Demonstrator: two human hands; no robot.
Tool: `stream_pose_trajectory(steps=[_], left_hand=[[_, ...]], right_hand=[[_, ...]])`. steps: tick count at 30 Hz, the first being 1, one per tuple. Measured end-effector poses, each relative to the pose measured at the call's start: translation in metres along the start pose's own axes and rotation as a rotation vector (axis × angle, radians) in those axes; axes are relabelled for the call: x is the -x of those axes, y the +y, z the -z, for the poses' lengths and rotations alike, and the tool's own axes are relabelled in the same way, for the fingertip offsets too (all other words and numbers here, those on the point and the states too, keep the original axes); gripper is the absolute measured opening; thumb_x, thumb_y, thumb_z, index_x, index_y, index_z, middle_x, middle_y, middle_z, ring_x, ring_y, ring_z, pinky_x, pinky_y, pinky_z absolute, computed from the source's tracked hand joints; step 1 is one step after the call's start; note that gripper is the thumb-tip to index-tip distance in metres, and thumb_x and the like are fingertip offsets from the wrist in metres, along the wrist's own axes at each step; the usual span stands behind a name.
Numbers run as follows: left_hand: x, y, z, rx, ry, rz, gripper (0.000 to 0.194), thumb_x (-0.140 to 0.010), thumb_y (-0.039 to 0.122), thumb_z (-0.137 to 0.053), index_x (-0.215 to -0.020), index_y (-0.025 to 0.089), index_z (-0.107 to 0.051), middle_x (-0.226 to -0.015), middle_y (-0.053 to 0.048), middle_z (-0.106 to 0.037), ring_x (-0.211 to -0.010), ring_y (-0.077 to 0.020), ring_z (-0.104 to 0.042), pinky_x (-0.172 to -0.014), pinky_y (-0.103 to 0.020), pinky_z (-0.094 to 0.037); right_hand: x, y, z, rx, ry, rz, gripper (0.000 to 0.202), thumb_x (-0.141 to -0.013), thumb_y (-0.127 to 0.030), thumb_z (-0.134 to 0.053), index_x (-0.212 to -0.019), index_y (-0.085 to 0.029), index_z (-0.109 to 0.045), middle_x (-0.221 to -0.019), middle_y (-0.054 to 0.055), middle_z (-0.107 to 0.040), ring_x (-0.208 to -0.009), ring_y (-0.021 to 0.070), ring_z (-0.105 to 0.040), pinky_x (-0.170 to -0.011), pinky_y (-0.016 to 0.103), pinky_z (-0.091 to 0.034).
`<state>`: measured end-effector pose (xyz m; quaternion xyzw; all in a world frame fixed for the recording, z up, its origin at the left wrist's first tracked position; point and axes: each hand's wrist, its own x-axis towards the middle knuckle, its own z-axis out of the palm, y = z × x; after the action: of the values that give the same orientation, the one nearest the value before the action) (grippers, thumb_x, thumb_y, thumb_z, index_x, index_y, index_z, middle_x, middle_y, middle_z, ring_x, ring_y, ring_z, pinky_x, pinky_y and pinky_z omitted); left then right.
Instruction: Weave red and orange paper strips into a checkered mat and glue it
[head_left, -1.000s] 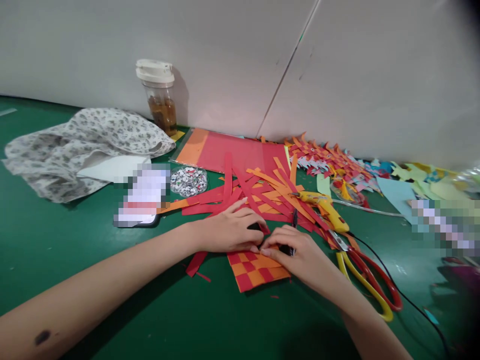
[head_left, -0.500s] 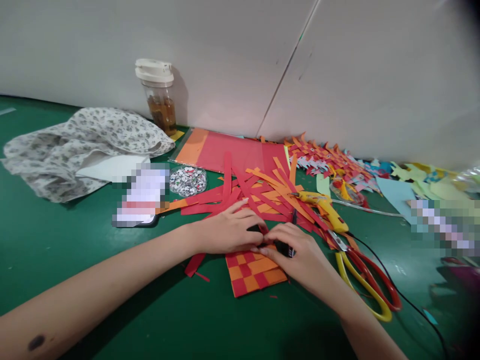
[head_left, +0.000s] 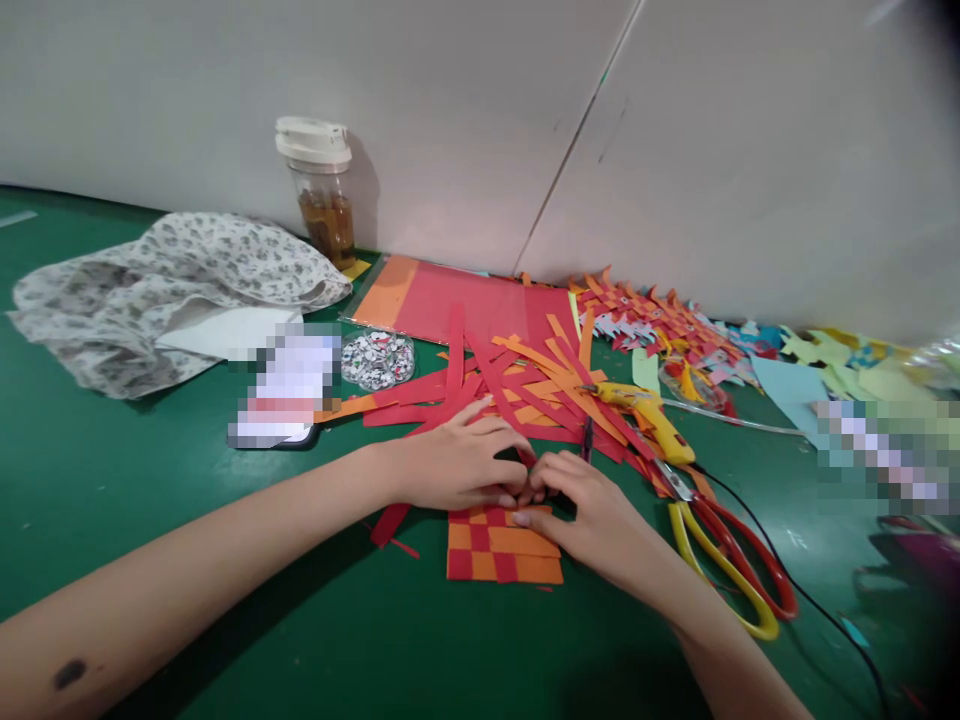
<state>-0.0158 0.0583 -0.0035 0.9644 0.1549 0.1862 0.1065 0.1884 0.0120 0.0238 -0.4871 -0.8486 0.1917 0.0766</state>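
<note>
A woven paper piece (head_left: 502, 556) in red and orange checks lies flat on the green table in front of me. My left hand (head_left: 465, 465) reaches over its far edge, with the fingertips closed on the paper. From the other side my right hand (head_left: 589, 510) pinches the same far edge, its thumb resting on top of the weave. The fingertips of both hands meet there and hide what lies between them. Just beyond them spreads a pile of red and orange paper strips (head_left: 487, 385). A dark pen-like stick (head_left: 587, 440) lies beside my right hand.
On the right lie a yellow glue gun (head_left: 652, 415) with its cord and scissors (head_left: 724, 565) with red and yellow handles. A phone (head_left: 289, 390), a round pack of googly eyes (head_left: 377, 360), patterned cloth (head_left: 180, 290) and a drink cup (head_left: 322, 195) are on the left.
The woven piece has turned slightly, so its near edge lies straighter. A black shape seen under my right hand no longer shows. My fingertips have shifted a little along the far edge.
</note>
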Motion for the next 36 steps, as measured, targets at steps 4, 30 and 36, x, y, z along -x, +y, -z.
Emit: stream_pose_trajectory(steps=[4, 30, 36], left_hand=[[0.001, -0.002, -0.002, -0.014, 0.015, -0.005, 0.020, -0.091, 0.037, -0.045, -0.097, 0.023, -0.058, -0.122, -0.005, -0.054, -0.117, -0.0215, -0.047, -0.111, -0.055, -0.015], [0.003, 0.000, -0.001, -0.008, 0.016, -0.012, 0.020, -0.091, 0.037, -0.045, -0.090, 0.022, -0.060, -0.122, -0.004, -0.055, -0.115, -0.0199, -0.048, -0.110, -0.050, -0.016], [-0.002, 0.005, 0.005, -0.062, 0.024, 0.030, 0.021, -0.092, 0.037, -0.044, -0.089, 0.021, -0.058, -0.119, -0.002, -0.057, -0.114, -0.0194, -0.049, -0.111, -0.048, -0.017]], right_hand=[[0.000, -0.002, 0.000, -0.048, 0.003, 0.008, 0.014, -0.083, -0.032, -0.061, -0.076, -0.021, -0.059, -0.083, 0.001, -0.063, -0.083, 0.0166, -0.054, -0.072, 0.029, -0.043], [0.028, -0.021, 0.002, -0.080, 0.210, 0.322, 0.008, -0.083, -0.020, -0.060, -0.082, -0.021, -0.068, -0.082, 0.003, -0.068, -0.078, 0.0148, -0.060, -0.071, 0.027, -0.048], [0.044, -0.020, -0.020, 0.106, 0.323, 0.411, 0.014, -0.086, -0.017, -0.055, -0.087, -0.019, -0.069, -0.084, 0.004, -0.070, -0.077, 0.0169, -0.063, -0.071, 0.031, -0.051]])
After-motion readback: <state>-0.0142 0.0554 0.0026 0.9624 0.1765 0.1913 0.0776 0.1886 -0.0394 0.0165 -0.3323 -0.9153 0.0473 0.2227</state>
